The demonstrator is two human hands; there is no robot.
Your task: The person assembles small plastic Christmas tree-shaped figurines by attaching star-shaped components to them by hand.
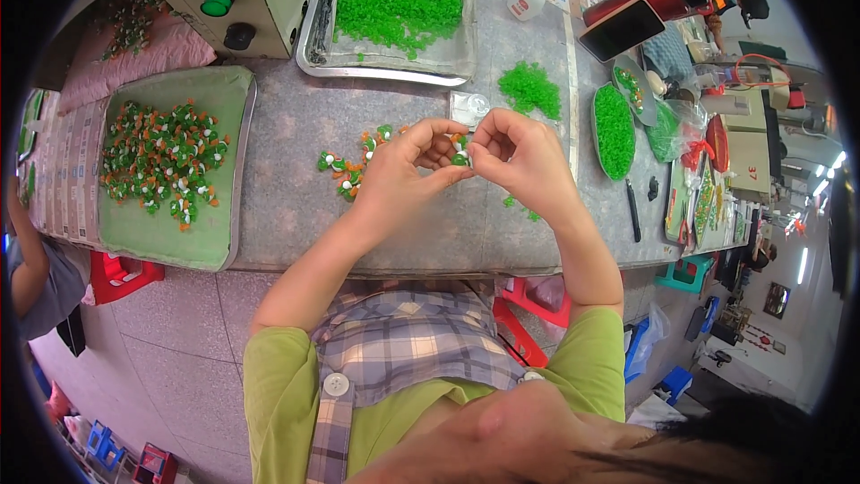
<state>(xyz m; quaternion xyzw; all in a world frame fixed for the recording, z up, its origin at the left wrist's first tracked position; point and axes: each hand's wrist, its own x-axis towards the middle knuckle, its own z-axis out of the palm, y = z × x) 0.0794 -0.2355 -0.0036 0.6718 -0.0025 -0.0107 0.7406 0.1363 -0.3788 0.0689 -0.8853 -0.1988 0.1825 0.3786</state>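
Both hands meet over the middle of the grey table (pixel 296 215). My left hand (pixel 399 166) pinches a small green, white and orange plastic piece (pixel 460 151) between thumb and fingers. From the other side, my right hand (pixel 520 157) closes its thumb and fingertips at the same piece; part of it is hidden by the fingers. Beside my left hand lies a loose group of similar tricoloured pieces (pixel 333 162). Beyond my right hand is a heap of tiny green parts (pixel 530 90), and a few more green bits (pixel 522 207) lie just under that wrist.
A metal tray (pixel 387 73) of green parts stands at the back. On the left, a green tray (pixel 170 246) holds many tricoloured pieces. An oval dish (pixel 614 130) of green parts, a black pen (pixel 633 211) and a phone (pixel 624 29) are on the right. A control box (pixel 237 0) stands back left.
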